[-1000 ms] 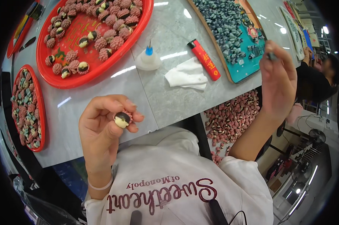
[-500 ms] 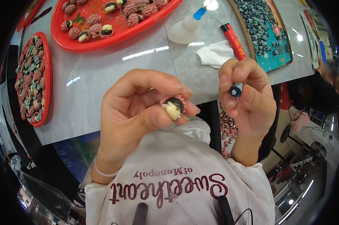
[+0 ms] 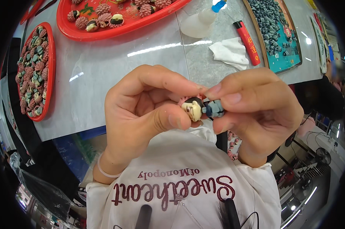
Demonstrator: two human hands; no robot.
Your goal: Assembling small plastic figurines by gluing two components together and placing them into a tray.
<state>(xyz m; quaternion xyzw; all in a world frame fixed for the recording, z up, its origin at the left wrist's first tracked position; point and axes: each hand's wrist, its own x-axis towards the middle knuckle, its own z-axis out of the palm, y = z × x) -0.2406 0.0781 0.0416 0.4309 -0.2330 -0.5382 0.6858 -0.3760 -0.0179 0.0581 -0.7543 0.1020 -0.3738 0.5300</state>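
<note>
Between the thumb and fingers of my left hand (image 3: 142, 105) is a small figurine head (image 3: 192, 108) with a cream face, a black band and pink textured hair. My right hand (image 3: 256, 105) pinches a small blue-grey figurine body (image 3: 214, 109) by its sides. The neck end of the body meets the underside of the head, or comes very close; the exact contact is too small to tell. Both hands are raised in front of my chest, at the table's near edge.
A large red tray (image 3: 100, 36) with pink heads lies at the back; a red oval tray (image 3: 50, 86) of pink and blue-grey pieces is at left. Rightward are a squeeze bottle (image 3: 197, 24), white tissue (image 3: 230, 51), red tube (image 3: 247, 42) and teal tray (image 3: 281, 65) with blue-grey bodies.
My right hand has moved left and turned, bringing the body up to the head. My left hand has turned the head so its neck side faces right. The view has shifted slightly.
</note>
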